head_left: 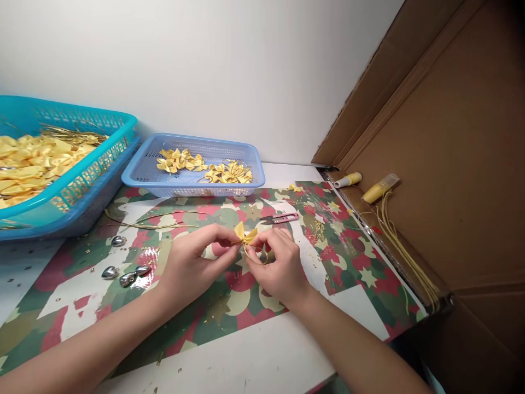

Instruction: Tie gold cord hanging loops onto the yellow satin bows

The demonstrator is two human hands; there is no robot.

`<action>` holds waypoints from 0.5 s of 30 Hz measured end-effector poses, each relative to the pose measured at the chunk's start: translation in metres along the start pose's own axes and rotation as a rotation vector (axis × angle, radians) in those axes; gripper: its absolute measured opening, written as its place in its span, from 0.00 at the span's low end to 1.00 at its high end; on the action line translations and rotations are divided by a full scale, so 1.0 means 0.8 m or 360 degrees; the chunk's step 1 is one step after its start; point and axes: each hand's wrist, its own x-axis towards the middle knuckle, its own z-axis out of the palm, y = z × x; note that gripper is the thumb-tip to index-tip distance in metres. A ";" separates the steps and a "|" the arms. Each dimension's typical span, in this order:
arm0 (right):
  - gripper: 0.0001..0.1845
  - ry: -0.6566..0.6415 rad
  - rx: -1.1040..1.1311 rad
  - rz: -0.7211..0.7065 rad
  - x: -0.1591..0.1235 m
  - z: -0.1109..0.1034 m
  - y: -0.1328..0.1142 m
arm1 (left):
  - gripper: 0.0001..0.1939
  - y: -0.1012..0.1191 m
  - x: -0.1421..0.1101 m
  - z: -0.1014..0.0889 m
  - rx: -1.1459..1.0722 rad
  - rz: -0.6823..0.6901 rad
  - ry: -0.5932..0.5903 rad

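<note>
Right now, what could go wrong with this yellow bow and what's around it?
The thin cord at the yellow bow loops loosely by the right hand, so it might snag or slip. The small scissors lie just beyond that hand; a forward push could brush them. Silver hearts lie loose beside the left forearm, which could knock them.

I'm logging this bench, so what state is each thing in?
Yellow ribbon bow: held
Gold cord: curved into a loop
Left hand: pinching the bow
Right hand: pinching the cord
Thread snips: lying unheld
Teal basket: well filled
Light-blue basket: partly filled
Silver hearts: lying loose
Yellow tubes: not upright
</note>
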 end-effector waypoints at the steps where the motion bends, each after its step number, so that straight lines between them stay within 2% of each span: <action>1: 0.08 0.0010 -0.0026 -0.0029 0.000 0.000 0.000 | 0.04 0.000 0.000 0.000 0.0006 0.0010 0.0007; 7: 0.06 -0.0003 -0.0218 -0.0146 0.001 0.000 0.000 | 0.03 0.000 -0.001 -0.001 0.0091 0.0094 0.0054; 15: 0.06 -0.0031 -0.0173 -0.0050 -0.004 0.006 0.000 | 0.04 -0.001 -0.002 0.001 0.0151 0.0137 0.0054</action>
